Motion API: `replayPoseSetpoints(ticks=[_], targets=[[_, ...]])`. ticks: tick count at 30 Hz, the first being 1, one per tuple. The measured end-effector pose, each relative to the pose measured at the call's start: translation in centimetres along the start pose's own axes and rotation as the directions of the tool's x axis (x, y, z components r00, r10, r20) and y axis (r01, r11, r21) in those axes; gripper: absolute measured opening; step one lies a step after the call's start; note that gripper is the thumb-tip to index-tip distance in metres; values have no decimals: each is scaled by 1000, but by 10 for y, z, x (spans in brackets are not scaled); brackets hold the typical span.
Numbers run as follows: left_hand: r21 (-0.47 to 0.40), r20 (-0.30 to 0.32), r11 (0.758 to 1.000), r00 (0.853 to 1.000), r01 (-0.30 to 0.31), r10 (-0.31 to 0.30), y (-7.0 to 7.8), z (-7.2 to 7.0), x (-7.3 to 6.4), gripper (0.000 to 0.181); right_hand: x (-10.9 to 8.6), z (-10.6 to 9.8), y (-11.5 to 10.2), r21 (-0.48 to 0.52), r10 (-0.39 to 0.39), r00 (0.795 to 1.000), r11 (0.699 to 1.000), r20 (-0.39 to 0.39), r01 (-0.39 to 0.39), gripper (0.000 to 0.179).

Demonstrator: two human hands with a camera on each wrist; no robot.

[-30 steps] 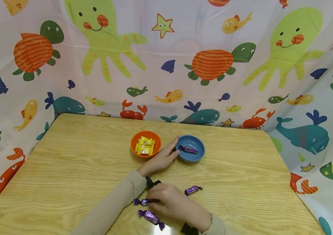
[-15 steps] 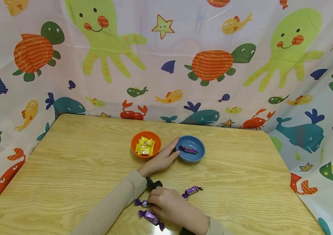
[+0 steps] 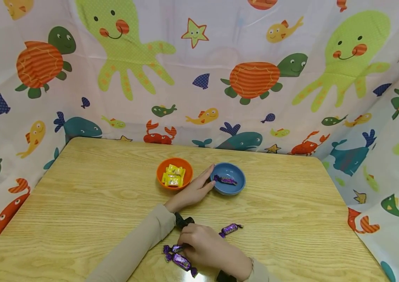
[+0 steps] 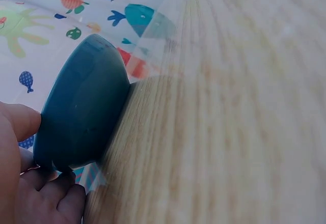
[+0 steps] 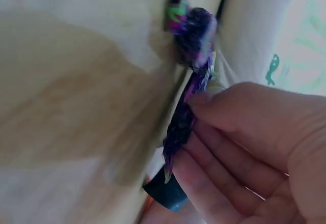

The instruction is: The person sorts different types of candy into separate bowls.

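My left hand [image 3: 192, 192] rests against the near left side of a blue bowl [image 3: 240, 187], its thumb and fingertips touching the outer wall. Inside that bowl lies one candy [image 3: 226, 180] in a purple twist wrapper. Low in the middle of the table, my right hand [image 3: 203, 244] pinches another purple-wrapped candy [image 5: 179, 122] between thumb and fingers; only its left end shows in the head view. Touching or nearly touching it is a second loose purple candy [image 3: 181, 261]. One more purple candy [image 3: 230, 229] lies beyond the right hand, partly covered by it.
An orange bowl [image 3: 160, 182] holding several yellow-wrapped sweets stands left of the blue bowl. Black straps sit at both wrists, and the left forearm [image 3: 136, 244] crosses the table [image 3: 90, 188]. A curtain [image 3: 199, 58] printed with sea animals hangs behind and at the sides.
My right hand has shifted slightly, and the candy it pinches has moved down toward the loose candy below. The left hand and both bowls have stayed put.
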State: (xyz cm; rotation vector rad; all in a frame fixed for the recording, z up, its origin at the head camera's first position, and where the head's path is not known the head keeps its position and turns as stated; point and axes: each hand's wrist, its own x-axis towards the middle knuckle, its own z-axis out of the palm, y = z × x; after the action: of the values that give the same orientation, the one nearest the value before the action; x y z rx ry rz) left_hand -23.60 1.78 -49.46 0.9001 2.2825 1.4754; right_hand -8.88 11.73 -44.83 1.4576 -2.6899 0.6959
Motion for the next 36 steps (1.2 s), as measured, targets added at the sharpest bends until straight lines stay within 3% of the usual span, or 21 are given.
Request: replayPoseSetpoints(ticks=[5, 15, 21, 28, 31, 36], targets=[[-14, 0, 1000, 1000, 6, -6, 0, 0, 0, 63, -2, -8, 2, 47, -22, 1000, 999, 14, 21, 15], [-16, 2, 1000, 1000, -14, 14, 0, 0, 1, 63, -7, -39, 13, 118, 10, 999, 993, 39, -15, 17], [-10, 4, 1000, 1000, -9, 9, -2, -1, 2, 63, -13, -60, 31, 136, 20, 999, 991, -27, -16, 19], [-37, 24, 999, 1000, -11, 12, -2, -2, 0, 64, -22, -79, 62, 122, 20, 985, 993, -173, 2, 21], [-56, 32, 998, 999, -13, 15, -2, -2, -1, 64, -25, -85, 77, 115, 61, 976, 993, -207, -38, 21], [-35, 25, 999, 999, -30, 31, -5, -2, 0, 63, -29, -93, 99, 126, 210, 958, 974, -197, -187, 19]])
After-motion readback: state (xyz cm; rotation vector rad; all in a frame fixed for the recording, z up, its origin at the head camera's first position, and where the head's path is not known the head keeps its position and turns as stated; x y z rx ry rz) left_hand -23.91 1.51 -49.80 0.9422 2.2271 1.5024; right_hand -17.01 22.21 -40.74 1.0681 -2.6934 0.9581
